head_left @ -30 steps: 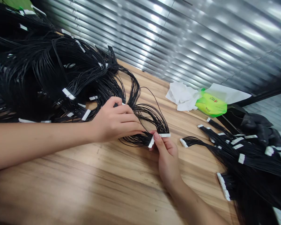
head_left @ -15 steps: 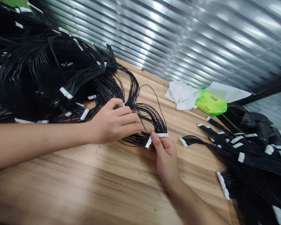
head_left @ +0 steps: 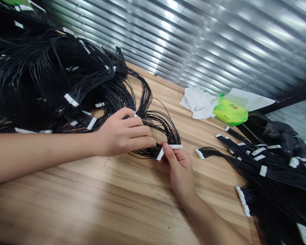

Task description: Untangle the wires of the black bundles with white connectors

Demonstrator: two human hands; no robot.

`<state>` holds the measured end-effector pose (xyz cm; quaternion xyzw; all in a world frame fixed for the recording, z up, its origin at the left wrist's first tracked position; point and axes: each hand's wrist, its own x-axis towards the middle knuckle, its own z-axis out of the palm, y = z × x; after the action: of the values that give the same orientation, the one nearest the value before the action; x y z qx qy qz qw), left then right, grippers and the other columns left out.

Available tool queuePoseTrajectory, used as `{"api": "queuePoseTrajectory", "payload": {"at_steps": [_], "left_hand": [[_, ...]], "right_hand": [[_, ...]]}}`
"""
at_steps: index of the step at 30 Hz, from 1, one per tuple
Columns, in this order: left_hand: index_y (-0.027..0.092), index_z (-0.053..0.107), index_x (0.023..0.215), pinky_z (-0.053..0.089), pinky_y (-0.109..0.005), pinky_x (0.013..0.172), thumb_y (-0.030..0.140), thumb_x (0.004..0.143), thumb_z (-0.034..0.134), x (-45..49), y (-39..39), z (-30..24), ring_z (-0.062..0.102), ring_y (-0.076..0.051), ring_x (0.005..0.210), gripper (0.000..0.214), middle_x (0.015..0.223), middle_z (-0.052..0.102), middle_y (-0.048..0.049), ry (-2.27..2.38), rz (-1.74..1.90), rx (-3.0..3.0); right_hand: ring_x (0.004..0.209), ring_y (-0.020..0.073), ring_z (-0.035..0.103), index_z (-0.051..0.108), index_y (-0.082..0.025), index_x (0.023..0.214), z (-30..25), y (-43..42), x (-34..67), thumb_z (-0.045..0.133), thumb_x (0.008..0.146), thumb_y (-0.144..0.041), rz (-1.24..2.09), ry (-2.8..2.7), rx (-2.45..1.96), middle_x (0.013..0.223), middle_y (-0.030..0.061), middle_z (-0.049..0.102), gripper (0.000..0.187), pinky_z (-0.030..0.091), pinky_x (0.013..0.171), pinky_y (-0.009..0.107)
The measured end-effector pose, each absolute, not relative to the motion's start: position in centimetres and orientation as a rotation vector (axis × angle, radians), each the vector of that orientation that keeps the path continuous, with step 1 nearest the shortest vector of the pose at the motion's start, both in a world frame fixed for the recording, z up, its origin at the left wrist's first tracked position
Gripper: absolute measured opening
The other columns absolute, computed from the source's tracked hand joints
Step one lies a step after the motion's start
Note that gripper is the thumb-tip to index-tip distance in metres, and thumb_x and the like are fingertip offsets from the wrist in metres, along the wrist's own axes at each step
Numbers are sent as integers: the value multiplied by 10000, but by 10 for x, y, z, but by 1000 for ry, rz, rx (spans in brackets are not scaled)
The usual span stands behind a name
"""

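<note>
My right hand [head_left: 181,166] pinches two white connectors between thumb and fingers, where they meet at an angle. One connector [head_left: 175,146] points right, and the other white connector [head_left: 160,153] slants down to the left. A looped bundle of thin black wires [head_left: 165,126] runs into them. My left hand [head_left: 127,132] lies over the bundle just left of the connectors, its fingers curled. Its fingertips close on a black wire beside my right thumb, though the grip itself is mostly hidden. Another white connector [head_left: 135,114] peeks out behind the left knuckles.
A large heap of black wire harnesses [head_left: 53,68] fills the left back of the wooden table [head_left: 91,204]. More harnesses [head_left: 275,180] lie at the right. Crumpled white paper [head_left: 199,103] and a bright green packet [head_left: 231,110] sit before the corrugated metal wall [head_left: 193,41].
A loose wire arching above the bundle has drawn in closer to it. My left fingertips have shifted very slightly toward the connectors; my right hand keeps its hold.
</note>
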<state>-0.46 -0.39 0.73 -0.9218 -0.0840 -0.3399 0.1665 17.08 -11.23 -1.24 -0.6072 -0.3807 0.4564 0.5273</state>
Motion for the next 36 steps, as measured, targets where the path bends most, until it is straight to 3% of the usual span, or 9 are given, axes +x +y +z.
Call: {"api": "queuePoseTrajectory", "payload": {"at_steps": [9, 15, 21, 25, 31, 36], "left_hand": [[209, 620, 768, 353, -291, 639, 302, 940, 503, 4, -7, 9, 531, -97, 616, 227, 700, 663, 37, -302, -891, -2657], [270, 650, 843, 347, -280, 623, 315, 920, 556, -2, -4, 9, 560, -95, 650, 129, 724, 693, 76, -309, -955, -2610], [197, 607, 801, 337, -284, 603, 281, 924, 520, 4, -3, 5, 520, -110, 621, 172, 704, 644, 23, -257, -907, -2703], [184, 542, 717, 325, -303, 622, 314, 937, 454, 6, -4, 1, 504, -134, 632, 271, 702, 615, -5, -256, -854, -2790], [171, 348, 563, 297, -298, 613, 457, 946, 453, -8, -2, 0, 317, -87, 465, 490, 460, 382, 63, -227, -1471, -3163], [166, 440, 610, 248, -306, 541, 452, 960, 316, -9, 8, 0, 291, -97, 497, 469, 545, 377, 20, -688, -2347, -3055]], "right_hand": [[601, 156, 551, 766, -180, 777, -13, -111, 170, 633, 799, -486, 1057, -959, -1487, 591, 10, 623, 334, 445, 584, 276], [594, 153, 540, 770, -181, 822, -15, -112, 172, 627, 807, -484, 1052, -947, -1471, 585, 5, 608, 335, 452, 593, 279], [620, 158, 541, 764, -179, 824, -15, -112, 170, 628, 816, -466, 1083, -955, -1468, 619, 13, 624, 318, 451, 587, 272], [706, 181, 586, 756, -186, 831, -15, -113, 170, 617, 832, -450, 1094, -1030, -1473, 696, 27, 676, 299, 472, 663, 294], [731, 177, 581, 742, -202, 838, -18, -110, 175, 624, 817, -483, 1121, -940, -1381, 722, 17, 671, 305, 472, 683, 288], [659, 128, 524, 732, -217, 835, -19, -114, 175, 629, 818, -491, 1256, -1013, -1321, 729, -7, 641, 293, 430, 625, 244]]}}
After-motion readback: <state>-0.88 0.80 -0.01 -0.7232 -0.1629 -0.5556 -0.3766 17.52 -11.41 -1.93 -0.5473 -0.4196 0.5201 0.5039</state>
